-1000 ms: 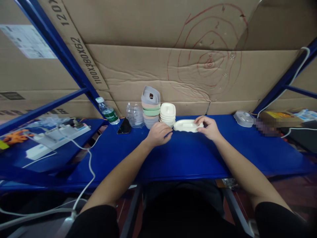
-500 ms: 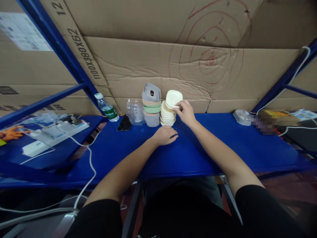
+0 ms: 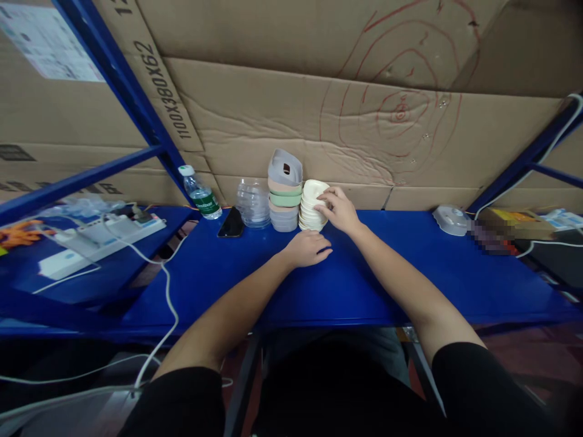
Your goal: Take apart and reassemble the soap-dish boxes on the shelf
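Note:
A stack of small cream bowls (image 3: 311,212) stands toward the back of the blue table, its top bowl (image 3: 314,190) sitting on the others. Thumb and fingers of my right hand (image 3: 339,210) are closed on the right side of the upper bowl. Just in front of the stack, my left hand (image 3: 307,249) rests near the table top, loosely open and holding nothing. Left of the cream bowls rises a stack of grey, peach and green containers (image 3: 285,200), topped by a grey piece with a dark hole. Beside it are nested clear plastic containers (image 3: 253,204).
A black phone (image 3: 231,223) and a water bottle (image 3: 203,197) are at the left. Further left lie power strips (image 3: 102,246) with a white cable over the table edge. A clear lidded box (image 3: 450,220) sits at the right. Cardboard (image 3: 273,109) stands behind the blue table (image 3: 364,285).
My right hand has lowered the cream bowl from above onto the stack. My left hand keeps its place in front. The view has shifted slightly.

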`<state>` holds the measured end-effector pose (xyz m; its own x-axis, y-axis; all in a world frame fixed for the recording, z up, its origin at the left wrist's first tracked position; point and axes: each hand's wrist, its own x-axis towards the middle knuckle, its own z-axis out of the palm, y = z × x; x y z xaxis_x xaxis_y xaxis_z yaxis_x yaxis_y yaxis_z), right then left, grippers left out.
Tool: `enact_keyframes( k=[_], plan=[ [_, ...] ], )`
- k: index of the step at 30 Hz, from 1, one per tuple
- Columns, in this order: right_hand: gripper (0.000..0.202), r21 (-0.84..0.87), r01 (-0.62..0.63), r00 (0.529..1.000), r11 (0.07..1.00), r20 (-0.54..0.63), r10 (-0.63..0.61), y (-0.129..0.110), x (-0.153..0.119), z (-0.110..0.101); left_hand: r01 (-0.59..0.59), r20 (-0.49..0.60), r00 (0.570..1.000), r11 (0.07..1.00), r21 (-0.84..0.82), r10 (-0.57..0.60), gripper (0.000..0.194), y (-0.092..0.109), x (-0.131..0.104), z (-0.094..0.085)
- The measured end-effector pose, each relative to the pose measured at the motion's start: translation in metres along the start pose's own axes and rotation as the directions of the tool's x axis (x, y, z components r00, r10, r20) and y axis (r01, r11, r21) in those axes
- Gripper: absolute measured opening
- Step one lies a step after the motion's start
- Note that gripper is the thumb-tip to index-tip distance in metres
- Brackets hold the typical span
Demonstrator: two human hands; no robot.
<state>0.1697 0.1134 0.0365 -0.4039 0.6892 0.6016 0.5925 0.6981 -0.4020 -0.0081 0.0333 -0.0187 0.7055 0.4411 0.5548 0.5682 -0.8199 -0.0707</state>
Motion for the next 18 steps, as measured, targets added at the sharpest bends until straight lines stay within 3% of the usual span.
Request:
enact_keyframes(
  k=[5,9,12,14,16,18],
  plan=[
    [0.056,0.005,-0.012,0.998,1.0,-0.058,0.013,0.003,-0.008,-0.008,0.01,0.014,1.0,1.0,-0.005,-0.01,0.031,-0.001,0.0,0.0],
    [0.067,-0.036,0.025,0.996,0.999,-0.08,-0.028,0.022,-0.029,-0.032,0.02,0.02,1.0,1.0,-0.014,-0.02,0.031,-0.003,-0.001,0.0],
    [0.067,-0.137,-0.01,0.994,0.991,-0.107,-0.005,0.06,-0.054,-0.069,0.023,0.026,0.999,0.999,-0.028,-0.022,0.031,-0.005,-0.001,0.001],
    [0.069,-0.249,-0.125,0.983,0.96,-0.16,0.086,0.095,-0.075,-0.102,0.035,0.05,0.998,0.999,-0.029,-0.034,0.03,-0.005,-0.001,0.002],
    [0.07,-0.384,-0.287,0.95,0.878,-0.23,0.21,0.132,-0.098,-0.136,0.051,0.075,0.996,0.998,-0.025,-0.049,0.031,-0.005,0.0,0.004],
    [0.071,-0.478,-0.469,0.881,0.742,-0.313,0.356,0.164,-0.12,-0.166,0.061,0.09,0.994,0.998,-0.02,-0.059,0.031,-0.005,0.0,0.005]
  ],
)
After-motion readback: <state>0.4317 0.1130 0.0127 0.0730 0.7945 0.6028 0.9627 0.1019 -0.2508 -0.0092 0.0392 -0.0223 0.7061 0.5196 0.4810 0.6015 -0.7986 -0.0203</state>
